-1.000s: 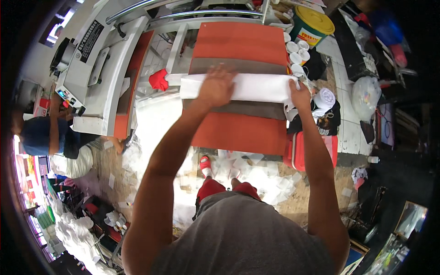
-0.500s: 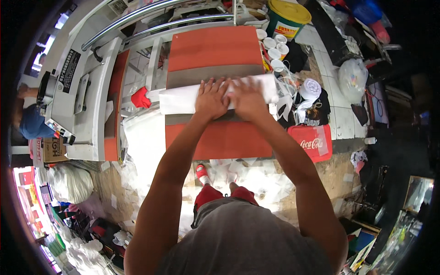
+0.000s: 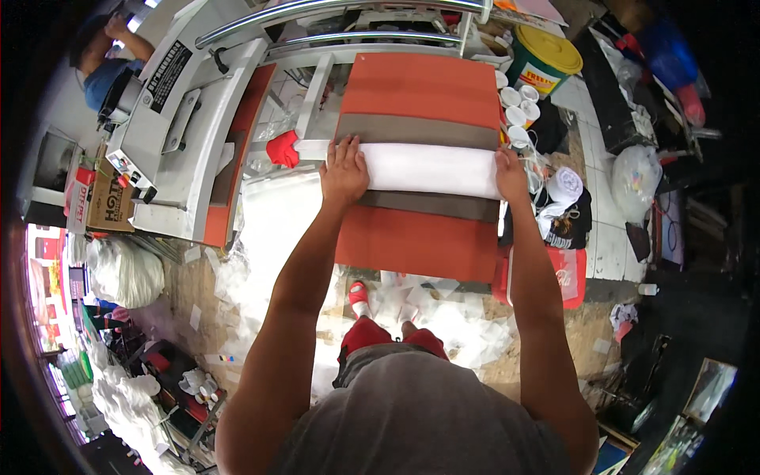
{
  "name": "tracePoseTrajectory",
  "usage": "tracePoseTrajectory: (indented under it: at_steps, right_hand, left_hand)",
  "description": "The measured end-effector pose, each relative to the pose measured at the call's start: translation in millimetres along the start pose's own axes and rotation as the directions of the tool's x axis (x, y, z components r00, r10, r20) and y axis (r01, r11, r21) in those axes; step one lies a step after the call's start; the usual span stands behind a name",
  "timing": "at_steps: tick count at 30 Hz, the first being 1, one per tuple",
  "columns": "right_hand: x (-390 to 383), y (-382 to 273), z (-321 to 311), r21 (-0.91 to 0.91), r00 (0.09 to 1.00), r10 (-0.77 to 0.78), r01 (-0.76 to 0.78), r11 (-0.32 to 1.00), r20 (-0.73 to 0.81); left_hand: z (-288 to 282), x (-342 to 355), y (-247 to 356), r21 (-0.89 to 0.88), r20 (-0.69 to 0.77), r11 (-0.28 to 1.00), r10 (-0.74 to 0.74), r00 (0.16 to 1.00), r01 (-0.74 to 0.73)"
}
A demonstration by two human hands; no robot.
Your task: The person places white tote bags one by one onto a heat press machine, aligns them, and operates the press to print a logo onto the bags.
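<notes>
A long white strip of folded material [image 3: 427,168] lies flat across a grey-brown band [image 3: 419,131] on an orange-padded platen [image 3: 416,237]. My left hand [image 3: 345,170] rests over the strip's left end with fingers stretched out and slightly apart. At the opposite end, my right hand [image 3: 511,170] has its fingers curled over the edge, gripping it. A red cloth [image 3: 282,147] lies just left of the platen on the white frame.
A heat press [image 3: 178,134] stands left; a co-worker [image 3: 111,71] is behind it. On the right are white cups [image 3: 516,116], a green-yellow bucket [image 3: 541,55], a white roll [image 3: 564,188] and a red cooler [image 3: 558,281]. Papers [image 3: 443,317] litter the floor around my feet.
My hands came together on the middle of the strip, then moved apart to its two ends. The co-worker's raised arm has come further into view at upper left.
</notes>
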State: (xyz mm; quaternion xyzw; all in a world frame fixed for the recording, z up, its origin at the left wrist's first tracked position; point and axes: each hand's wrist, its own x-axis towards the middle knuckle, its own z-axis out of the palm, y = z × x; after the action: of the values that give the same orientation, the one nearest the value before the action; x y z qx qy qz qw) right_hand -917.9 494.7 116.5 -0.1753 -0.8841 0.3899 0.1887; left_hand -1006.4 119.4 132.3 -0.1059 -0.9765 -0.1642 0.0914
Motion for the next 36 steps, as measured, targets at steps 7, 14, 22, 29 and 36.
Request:
tracePoseTrajectory:
  at_steps: [7, 14, 22, 29, 36]
  right_hand:
    - [19, 10, 0, -0.138, 0.912, 0.406, -0.395, 0.908, 0.055]
    - [13, 12, -17, -0.06, 0.933, 0.358, -0.356, 0.932, 0.03]
    - [4, 29, -42, -0.039, 0.95, 0.296, -0.302, 0.953, -0.102]
    - [1, 37, -45, 0.034, 0.947, 0.284, -0.282, 0.959, -0.151]
    - [15, 63, -35, -0.108, 0.972, 0.142, -0.164, 0.981, -0.187]
  left_hand:
    - [8, 8, -2, -0.112, -0.053, 0.984, -0.145, 0.988, 0.138]
    - [4, 11, 2, -0.016, -0.163, 0.999, -0.042, 0.986, 0.04]
    - [4, 16, 27, 0.085, -0.115, 0.995, 0.052, 0.992, -0.042]
    - [17, 12, 14, 0.086, -0.076, 0.992, 0.096, 0.992, -0.09]
    - [11, 6, 20, 0.136, -0.002, 0.99, -0.035, 0.999, 0.035]
